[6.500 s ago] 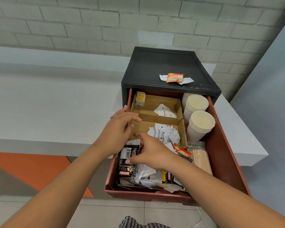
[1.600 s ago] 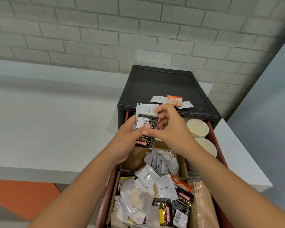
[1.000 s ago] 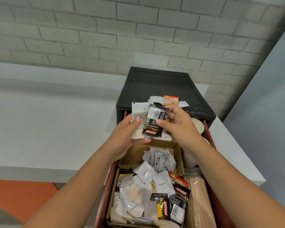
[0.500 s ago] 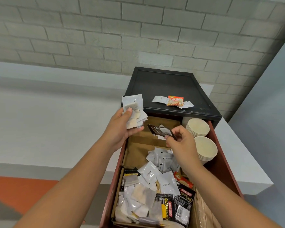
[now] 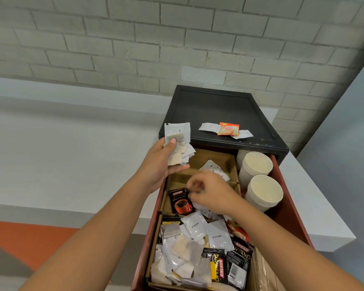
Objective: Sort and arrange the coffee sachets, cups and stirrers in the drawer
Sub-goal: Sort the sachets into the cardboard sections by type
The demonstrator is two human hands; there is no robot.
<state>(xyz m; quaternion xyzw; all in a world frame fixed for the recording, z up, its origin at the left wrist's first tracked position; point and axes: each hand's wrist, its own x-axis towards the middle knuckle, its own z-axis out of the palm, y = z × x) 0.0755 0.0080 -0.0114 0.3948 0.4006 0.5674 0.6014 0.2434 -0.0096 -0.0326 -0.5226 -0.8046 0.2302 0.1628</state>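
The drawer is pulled out of a black cabinet that sits on a white surface by a brick wall. The left hand is up over the drawer's back-left corner, with thumb and fingers pinching a bunch of white and beige sachets.

The right hand is low over the middle cardboard compartment. Its fingers are curled and the fingertips are right at the top corner of a black sachet, which lies at that compartment's left side. That hand is blurry, so there's no telling if it's actually pinching the sachet or just touching it.

The back compartment has a few white sachets. The front one is a messy pile of white cream packets, beige ones and more black ones all jumbled up.

Two stacks of cups stand along the drawer's right side toward the back. The stirrers are at the front right, mostly cut off by the frame edge.

On top of the cabinet an orange sachet lies over a couple of white ones.
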